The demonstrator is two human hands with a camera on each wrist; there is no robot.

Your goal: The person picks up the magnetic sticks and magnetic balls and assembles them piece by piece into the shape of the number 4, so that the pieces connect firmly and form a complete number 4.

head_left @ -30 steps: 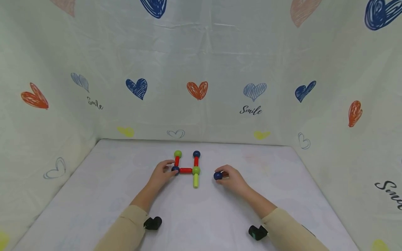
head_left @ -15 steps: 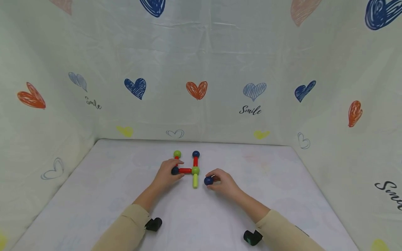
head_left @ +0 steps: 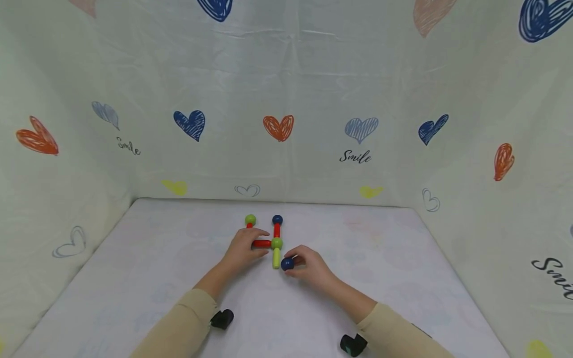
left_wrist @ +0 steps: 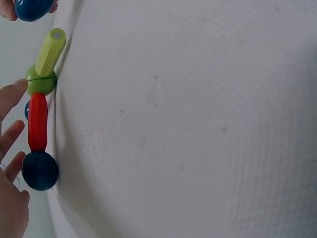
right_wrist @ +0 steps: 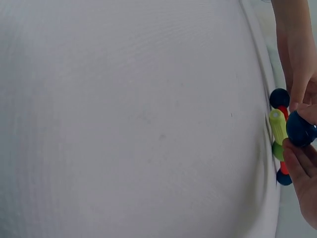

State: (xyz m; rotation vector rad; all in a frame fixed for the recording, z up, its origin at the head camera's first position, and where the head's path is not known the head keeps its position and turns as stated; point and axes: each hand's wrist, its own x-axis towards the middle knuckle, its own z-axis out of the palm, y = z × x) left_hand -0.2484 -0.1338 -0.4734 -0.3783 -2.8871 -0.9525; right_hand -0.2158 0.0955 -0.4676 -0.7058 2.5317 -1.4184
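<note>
My right hand (head_left: pixel 312 269) pinches a loose blue ball (head_left: pixel 287 264) between thumb and fingers, just right of the lower tip of a light-green rod (head_left: pixel 276 258). That rod belongs to a ball-and-rod figure lying on the table. From its green ball (head_left: pixel 277 243), one red rod (head_left: pixel 277 230) runs up to a blue ball (head_left: pixel 277 219) and another red rod (head_left: pixel 262 243) runs left. My left hand (head_left: pixel 243 247) reaches around the left part with fingers extended. It hides the corner blue ball (left_wrist: pixel 40 170), visible in the left wrist view, where one fingertip reaches the green ball.
A second green ball (head_left: pixel 250 219) tops the figure's left red rod, partly covered by the left hand. The white-covered table (head_left: pixel 358 233) extends to both sides. Behind it hangs a pale curtain (head_left: pixel 313 164) printed with hearts. Each wrist carries a black camera.
My right hand has brought the blue ball leftward and nearer to the light-green rod. My left hand has slid right over the corner ball, toward the green ball.
</note>
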